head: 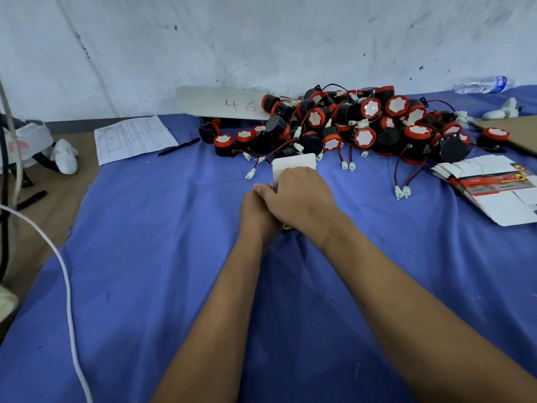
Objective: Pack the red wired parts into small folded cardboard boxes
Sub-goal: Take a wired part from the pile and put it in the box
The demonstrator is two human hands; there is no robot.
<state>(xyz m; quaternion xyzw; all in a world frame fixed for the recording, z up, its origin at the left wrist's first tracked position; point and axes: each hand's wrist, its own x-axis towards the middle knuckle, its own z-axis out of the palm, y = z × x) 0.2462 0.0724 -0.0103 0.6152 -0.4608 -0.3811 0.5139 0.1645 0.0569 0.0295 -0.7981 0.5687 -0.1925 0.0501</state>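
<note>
My left hand and right hand meet at the middle of the blue cloth, both gripping a small box whose white flap sticks up past my knuckles. The red parts lie heaped at one o'clock against a scuffed white wall. Flat boxes sit at three o'clock; a form and pen at ten.
</note>
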